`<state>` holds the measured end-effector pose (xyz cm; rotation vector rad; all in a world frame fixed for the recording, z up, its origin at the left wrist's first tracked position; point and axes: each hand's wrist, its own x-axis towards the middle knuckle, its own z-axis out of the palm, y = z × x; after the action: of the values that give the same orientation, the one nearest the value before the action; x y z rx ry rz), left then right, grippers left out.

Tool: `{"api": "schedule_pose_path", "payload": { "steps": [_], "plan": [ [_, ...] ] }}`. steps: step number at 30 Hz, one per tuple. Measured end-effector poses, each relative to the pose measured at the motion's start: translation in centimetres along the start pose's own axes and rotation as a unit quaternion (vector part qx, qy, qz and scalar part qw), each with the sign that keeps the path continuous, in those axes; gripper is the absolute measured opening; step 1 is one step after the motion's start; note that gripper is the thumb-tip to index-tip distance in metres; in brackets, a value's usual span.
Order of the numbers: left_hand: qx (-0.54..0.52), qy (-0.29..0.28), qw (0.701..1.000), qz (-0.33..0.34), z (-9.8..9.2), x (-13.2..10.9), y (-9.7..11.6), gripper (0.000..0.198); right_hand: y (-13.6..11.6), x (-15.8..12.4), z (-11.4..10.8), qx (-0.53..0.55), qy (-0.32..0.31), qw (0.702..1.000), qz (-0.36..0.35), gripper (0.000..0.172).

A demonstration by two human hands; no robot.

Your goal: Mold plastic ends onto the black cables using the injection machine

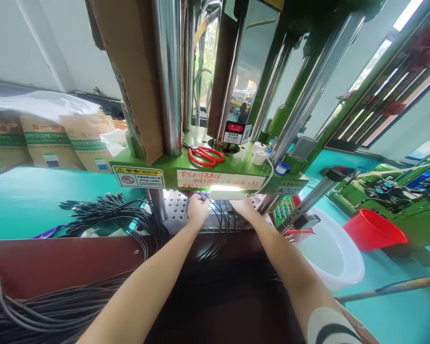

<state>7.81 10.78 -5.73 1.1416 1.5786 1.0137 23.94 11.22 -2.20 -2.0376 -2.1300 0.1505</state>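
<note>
Both my hands reach into the gap beneath the green press crossbeam (172, 179). My left hand (198, 210) is closed at the left of the gap; a small dark piece shows at its fingertips, too small to name. My right hand (244, 208) lies at the right side, its fingers hidden behind the lit tube lamp (228, 195). Between the hands, several black cables (222, 220) hang over the front edge of a metal plate or mould. A perforated metal bed (172, 204) is visible left of my left hand.
Red-handled scissors (207, 155) lie on the press ledge. A bundle of black cables (111, 215) is at left, with more cables (50, 310) lower down. To the right are a control panel (284, 210), a white tub (338, 253) and a red bucket (374, 230).
</note>
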Motion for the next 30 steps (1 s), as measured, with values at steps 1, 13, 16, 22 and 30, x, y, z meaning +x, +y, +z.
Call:
{"api": "schedule_pose_path", "payload": {
  "steps": [1,13,16,22,30],
  "plan": [
    [0.042,0.015,0.999,0.018,-0.3,0.0,0.1,0.031,-0.1,-0.3,0.2,-0.009,-0.001,1.000,0.003,0.027],
    [0.392,0.020,0.904,0.173,-1.6,1.1,0.1,0.029,-0.7,-0.6,1.4,-0.057,0.011,0.998,0.019,0.034],
    [0.420,0.024,0.888,0.185,-1.7,1.2,0.0,0.031,-0.7,-0.5,1.5,-0.061,0.012,0.998,0.019,0.035],
    [0.429,0.064,0.875,0.217,-1.3,-0.3,1.1,0.037,-1.9,-0.9,0.4,-0.072,0.024,0.997,0.000,0.037],
    [0.428,0.048,0.874,0.224,-0.2,0.3,1.2,0.033,-3.3,-0.6,1.4,-0.078,0.032,0.996,-0.030,0.033]
  ]
}}
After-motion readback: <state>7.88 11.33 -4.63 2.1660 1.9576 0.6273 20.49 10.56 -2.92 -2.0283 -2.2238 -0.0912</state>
